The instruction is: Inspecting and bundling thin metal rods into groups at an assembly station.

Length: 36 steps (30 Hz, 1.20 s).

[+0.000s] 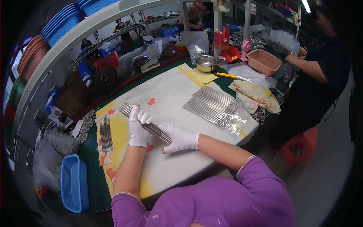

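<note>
A bundle of thin metal rods lies slantwise between my two hands above the white cloth. My left hand, in a white glove, is closed round the bundle's upper left part, with rod ends sticking out past the fingers. At the lower right end, my gloved right hand grips the same bundle, its thumb below. Many similar rods lie side by side to the right, partly over clear plastic film. A smaller group of darker rods rests at the cloth's left edge.
A white cloth with yellow edges covers the worktop. Behind it stand a metal bowl, a yellow-handled knife and a pink basket. A blue basket sits at left. A person works at right by a red stool.
</note>
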Motion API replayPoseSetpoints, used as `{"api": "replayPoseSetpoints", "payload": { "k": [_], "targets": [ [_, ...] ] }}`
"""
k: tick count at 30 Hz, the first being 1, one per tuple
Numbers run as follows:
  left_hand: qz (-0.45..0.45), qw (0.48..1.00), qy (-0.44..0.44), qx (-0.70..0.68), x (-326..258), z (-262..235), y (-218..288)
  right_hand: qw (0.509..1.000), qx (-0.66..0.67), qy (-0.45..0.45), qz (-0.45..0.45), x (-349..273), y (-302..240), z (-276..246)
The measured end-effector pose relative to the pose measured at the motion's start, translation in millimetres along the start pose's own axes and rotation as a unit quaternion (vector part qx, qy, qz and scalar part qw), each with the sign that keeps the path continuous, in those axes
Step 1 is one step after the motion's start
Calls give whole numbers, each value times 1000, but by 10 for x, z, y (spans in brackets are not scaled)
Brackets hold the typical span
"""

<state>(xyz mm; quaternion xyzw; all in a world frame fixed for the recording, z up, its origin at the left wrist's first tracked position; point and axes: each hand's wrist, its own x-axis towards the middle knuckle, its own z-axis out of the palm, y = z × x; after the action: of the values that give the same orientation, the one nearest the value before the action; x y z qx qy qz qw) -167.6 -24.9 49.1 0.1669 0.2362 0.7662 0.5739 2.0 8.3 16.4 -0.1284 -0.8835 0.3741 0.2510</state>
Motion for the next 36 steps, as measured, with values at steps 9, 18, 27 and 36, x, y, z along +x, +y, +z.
{"api": "replayPoseSetpoints", "payload": {
  "k": [9,18,27,36],
  "targets": [
    [-355,924,-57,-130,-305,273,-251,874,-174,90,-444,-53,-723,-152],
    [-115,723,-165,660,-391,392,182,920,312,235,-44,-7,-901,-609],
    [122,830,-245,486,-484,470,-101,911,396,94,56,133,-295,-241],
    [59,905,-164,389,-532,407,-141,925,312,-45,214,-35,-141,59]
  ]
}}
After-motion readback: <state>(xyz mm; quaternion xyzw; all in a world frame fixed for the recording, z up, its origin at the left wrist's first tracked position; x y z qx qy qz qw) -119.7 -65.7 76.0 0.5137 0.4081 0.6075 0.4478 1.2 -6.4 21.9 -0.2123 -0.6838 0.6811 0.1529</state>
